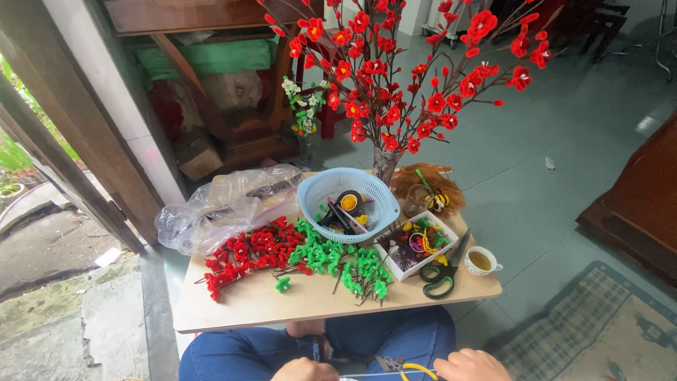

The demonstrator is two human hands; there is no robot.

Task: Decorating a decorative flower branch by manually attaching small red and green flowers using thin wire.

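- Left hand (305, 370) and right hand (471, 365) low over the lap, pliers (402, 367) between them; grip unclear.
- Board (282, 307) holds red flowers (247, 255), green flowers (338, 261), blue basket (338, 204), scissors (444, 271), cup (482, 261).
- Vase (384, 166) bears red blossom branches.

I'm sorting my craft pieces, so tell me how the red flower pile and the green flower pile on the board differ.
The red flower pile lies on the left part of the board, beside the clear plastic bag; the green flower pile lies toward the middle, below the blue basket. The red pile spreads wider; the green one is more compact, with one green flower lying apart. Both are small stemmed artificial blossoms, lying flat.
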